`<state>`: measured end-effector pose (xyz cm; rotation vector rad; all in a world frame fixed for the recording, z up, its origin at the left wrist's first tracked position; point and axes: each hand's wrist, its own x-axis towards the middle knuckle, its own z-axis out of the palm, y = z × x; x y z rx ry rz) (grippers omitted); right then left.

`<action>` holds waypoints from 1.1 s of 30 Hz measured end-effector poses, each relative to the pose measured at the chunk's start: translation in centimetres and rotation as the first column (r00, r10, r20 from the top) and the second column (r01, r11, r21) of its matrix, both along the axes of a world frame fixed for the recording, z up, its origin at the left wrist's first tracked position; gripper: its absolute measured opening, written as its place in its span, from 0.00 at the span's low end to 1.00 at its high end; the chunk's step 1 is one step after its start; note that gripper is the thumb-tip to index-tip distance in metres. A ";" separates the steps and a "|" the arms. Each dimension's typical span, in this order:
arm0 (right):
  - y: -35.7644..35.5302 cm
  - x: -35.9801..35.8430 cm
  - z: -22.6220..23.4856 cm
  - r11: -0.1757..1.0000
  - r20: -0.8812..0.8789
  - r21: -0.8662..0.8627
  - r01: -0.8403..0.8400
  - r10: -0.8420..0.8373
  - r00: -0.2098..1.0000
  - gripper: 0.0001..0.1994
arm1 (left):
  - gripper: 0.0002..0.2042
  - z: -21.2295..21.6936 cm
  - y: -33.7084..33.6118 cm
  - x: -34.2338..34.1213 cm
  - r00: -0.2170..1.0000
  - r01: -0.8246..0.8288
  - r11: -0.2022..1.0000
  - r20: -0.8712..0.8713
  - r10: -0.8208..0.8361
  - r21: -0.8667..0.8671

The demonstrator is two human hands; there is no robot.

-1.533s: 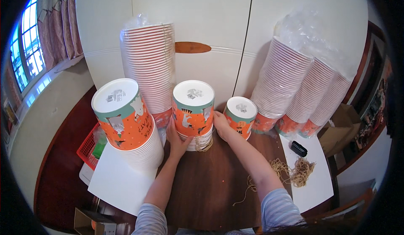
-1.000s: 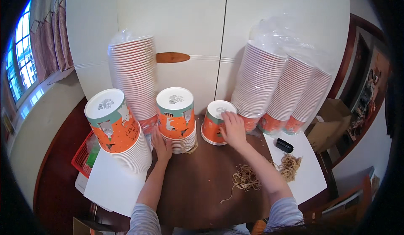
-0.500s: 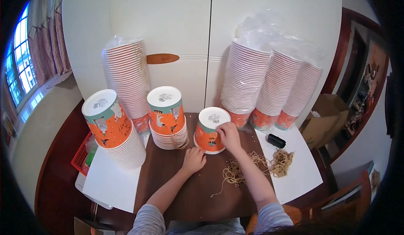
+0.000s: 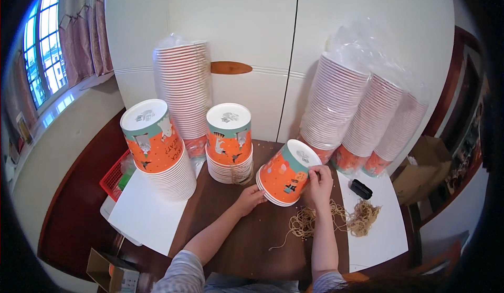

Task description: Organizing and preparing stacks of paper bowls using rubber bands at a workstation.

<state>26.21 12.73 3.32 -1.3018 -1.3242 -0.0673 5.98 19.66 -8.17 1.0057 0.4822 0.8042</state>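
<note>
A short stack of orange and teal paper buckets (image 4: 283, 175), upside down, tilts to the right over the brown table. My left hand (image 4: 251, 198) pinches its white rims at the lower left. Against its upper right side, near the white base, my right hand (image 4: 319, 182) has its fingers closed on it. Just left stands another upside-down bucket stack (image 4: 229, 143), with tan cord loops (image 4: 243, 174) hanging at its right side. A taller upside-down stack (image 4: 152, 140) stands farther left. Loose tan cord (image 4: 303, 221) lies below my right wrist.
Tall plastic-wrapped bucket stacks (image 4: 336, 104) lean against the white cabinet at the back right; another wrapped stack (image 4: 184, 88) stands back left. A small black object (image 4: 361, 189) and a cord bundle (image 4: 364, 218) lie on the white right side. A red basket (image 4: 113, 180) sits left.
The short bucket stack has gone from upright to tilted, its base swinging right. My left hand has moved onto its rims; my right hand has shifted with its side. The view has turned slightly left.
</note>
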 end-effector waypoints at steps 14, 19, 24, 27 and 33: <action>0.1 0.1 0.0 1.000 -0.114 -0.005 -0.003 0.002 0.994 0.02 | 0.11 0.3 -0.1 0.3 0.977 -0.023 0.997 0.211 0.038 -0.071; -0.5 1.3 0.6 0.997 -0.139 0.055 0.059 -0.051 0.989 0.02 | 0.09 0.5 -0.3 0.2 0.994 -0.058 0.989 0.088 0.070 -0.134; -2.1 4.0 1.9 0.973 -0.396 0.189 0.134 -0.050 0.917 0.03 | 0.06 -0.5 0.6 0.0 0.971 -0.118 0.975 0.185 0.153 -0.190; -3.6 5.3 2.9 0.914 -0.679 0.404 0.032 0.276 0.680 0.03 | 0.06 -1.0 1.0 -0.2 0.953 -0.114 0.960 0.245 0.178 -0.255; -4.9 5.3 4.1 0.778 -0.799 0.551 -0.300 0.596 0.078 0.13 | 0.14 -0.4 0.9 0.4 0.946 -0.199 0.971 0.233 0.226 -0.136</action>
